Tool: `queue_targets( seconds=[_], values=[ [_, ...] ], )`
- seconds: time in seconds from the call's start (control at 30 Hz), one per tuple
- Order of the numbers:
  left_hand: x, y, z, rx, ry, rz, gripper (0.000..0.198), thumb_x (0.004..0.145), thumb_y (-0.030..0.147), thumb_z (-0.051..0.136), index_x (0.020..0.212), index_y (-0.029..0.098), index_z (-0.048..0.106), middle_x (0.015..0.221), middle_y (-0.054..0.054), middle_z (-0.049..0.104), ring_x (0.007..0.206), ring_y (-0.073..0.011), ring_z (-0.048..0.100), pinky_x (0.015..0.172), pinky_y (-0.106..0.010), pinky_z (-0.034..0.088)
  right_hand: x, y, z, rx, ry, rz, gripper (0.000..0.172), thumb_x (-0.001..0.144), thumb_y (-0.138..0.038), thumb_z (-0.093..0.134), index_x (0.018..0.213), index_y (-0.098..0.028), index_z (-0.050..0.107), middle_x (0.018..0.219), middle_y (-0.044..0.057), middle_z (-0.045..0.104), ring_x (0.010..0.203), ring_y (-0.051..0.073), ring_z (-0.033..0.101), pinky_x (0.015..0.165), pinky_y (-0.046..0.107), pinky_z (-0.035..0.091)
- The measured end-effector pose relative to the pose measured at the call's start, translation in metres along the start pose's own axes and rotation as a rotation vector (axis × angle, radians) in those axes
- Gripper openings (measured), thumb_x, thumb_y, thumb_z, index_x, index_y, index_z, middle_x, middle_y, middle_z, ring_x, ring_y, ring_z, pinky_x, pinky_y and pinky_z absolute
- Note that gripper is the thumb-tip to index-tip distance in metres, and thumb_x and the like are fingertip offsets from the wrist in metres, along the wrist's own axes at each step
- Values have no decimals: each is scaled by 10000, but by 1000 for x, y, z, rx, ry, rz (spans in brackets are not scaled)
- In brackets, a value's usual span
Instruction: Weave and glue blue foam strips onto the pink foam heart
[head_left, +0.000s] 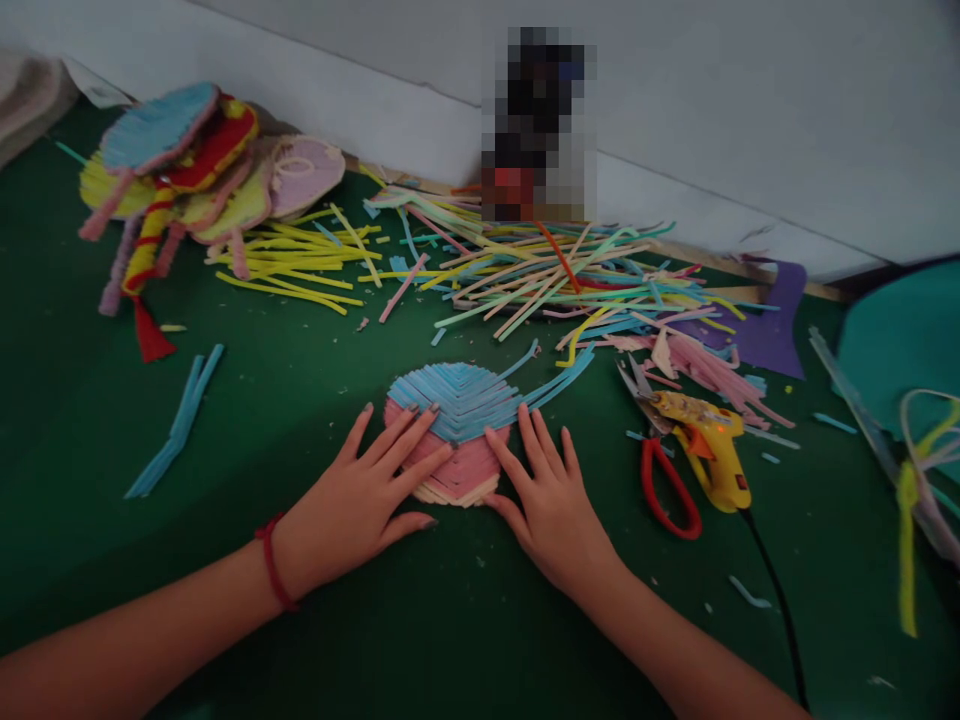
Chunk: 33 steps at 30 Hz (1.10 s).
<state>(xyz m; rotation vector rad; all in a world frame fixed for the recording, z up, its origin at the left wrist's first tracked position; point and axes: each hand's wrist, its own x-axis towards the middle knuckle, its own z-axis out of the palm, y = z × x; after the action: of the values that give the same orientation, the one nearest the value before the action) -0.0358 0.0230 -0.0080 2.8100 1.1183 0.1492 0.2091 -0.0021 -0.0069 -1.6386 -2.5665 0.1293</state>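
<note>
A round woven fan piece (pixel 457 425), blue strips on top and pink below, lies flat on the green table (pixel 300 620). My left hand (pixel 360 500) rests open on its left side, fingers spread and flat across the pink part. My right hand (pixel 547 495) lies open at its right edge, fingertips touching the blue and pink strips. A red cord circles my left wrist. Loose blue strip ends trail off the piece to the right.
A yellow glue gun (pixel 712 450) and red-handled scissors (pixel 664 480) lie right of my hands, cord running toward me. A heap of coloured strips (pixel 555 270) fills the back. Finished fans (pixel 195 170) are stacked back left. Blue strips (pixel 176 425) lie at left.
</note>
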Motion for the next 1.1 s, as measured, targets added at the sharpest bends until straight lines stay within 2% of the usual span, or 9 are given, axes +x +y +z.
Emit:
queue_targets(
  seconds=[0.6, 0.83, 1.1],
  values=[
    [0, 0, 1, -8, 20, 1, 597, 911, 550, 399, 1426, 251, 360, 1545, -138, 227, 1386, -339, 282, 1106, -599, 135, 0, -1, 2, 5, 17, -5, 541, 949, -435, 376, 1442, -216, 343, 1537, 196, 196, 1425, 318, 154, 1080, 599, 251],
    [0, -1, 2, 12, 14, 7, 601, 913, 547, 396, 1424, 233, 362, 1549, -148, 205, 1389, -350, 266, 1098, -606, 137, 0, -1, 2, 23, 16, -20, 505, 942, -400, 420, 1436, -337, 335, 1569, 151, 64, 1419, 343, 148, 1070, 622, 241],
    [-1, 3, 1, 9, 39, -23, 596, 916, 552, 384, 1417, 231, 377, 1534, -149, 251, 1382, -331, 294, 1111, -595, 125, 1, -1, 1, 27, 27, -26, 487, 938, -373, 439, 1418, -320, 375, 1569, 157, 67, 1421, 347, 136, 1062, 628, 253]
  ],
)
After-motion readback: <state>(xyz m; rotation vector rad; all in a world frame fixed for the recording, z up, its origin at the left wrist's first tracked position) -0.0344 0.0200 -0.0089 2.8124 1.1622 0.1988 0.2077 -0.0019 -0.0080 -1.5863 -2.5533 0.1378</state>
